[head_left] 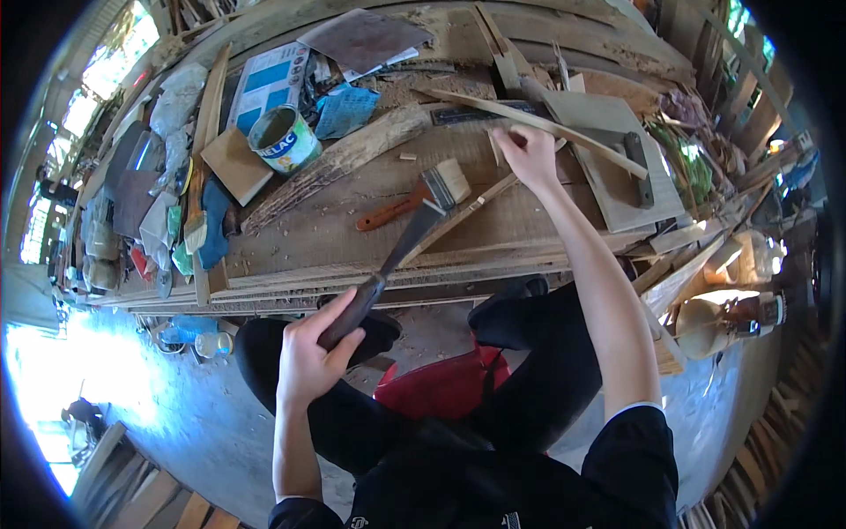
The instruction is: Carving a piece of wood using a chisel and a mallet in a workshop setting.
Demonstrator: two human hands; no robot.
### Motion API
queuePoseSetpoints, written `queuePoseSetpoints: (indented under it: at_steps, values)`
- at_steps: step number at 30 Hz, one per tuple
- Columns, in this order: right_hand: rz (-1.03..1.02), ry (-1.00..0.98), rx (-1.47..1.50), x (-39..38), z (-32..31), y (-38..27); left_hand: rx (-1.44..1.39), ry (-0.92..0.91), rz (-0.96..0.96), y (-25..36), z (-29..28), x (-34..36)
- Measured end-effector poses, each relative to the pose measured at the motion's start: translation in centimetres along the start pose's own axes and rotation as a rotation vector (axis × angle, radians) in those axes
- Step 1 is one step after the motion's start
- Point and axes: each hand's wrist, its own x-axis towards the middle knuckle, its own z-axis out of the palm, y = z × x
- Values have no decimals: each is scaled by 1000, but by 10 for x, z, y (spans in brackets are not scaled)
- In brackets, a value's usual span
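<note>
My left hand (313, 357) grips the dark handle of a long-bladed metal tool (402, 240), angled up and right over the bench (317, 251). The blade's end overlaps a flat paintbrush (392, 210) with a wooden handle and pale bristles. My right hand (527, 159) has its fingers curled beside a short thin wooden piece (495, 148); I cannot make out what, if anything, is in them. Below that hand a narrow strip of wood (458, 220) runs diagonally. A longer stick (599, 154) crosses just above it, over a pale board (617, 203) with a dark bar on it.
An open paint can (284, 157), a square board (238, 172), a rough plank (330, 167), blue paper (348, 110) and cluttered tools and bags (176, 220) cover the bench. A red object (441, 388) lies between my legs. Jugs (714, 322) and stacked wood (762, 441) are at the right.
</note>
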Motion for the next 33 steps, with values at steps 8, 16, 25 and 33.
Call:
queuePoseSetpoints:
  at_steps: [8,16,25,33]
  values:
    - [-385,-100,-141,-9,15,34,42,-178,-55,5,-16,-9]
    - [-378,-166,-268,-9,17,34,224,-291,-226,35,-12,-4]
    - [-426,-187,-244,-11,15,34,253,-359,-233,32,-4,1]
    - [-446,-233,-247,-7,14,30,146,-287,-173,8,9,-25]
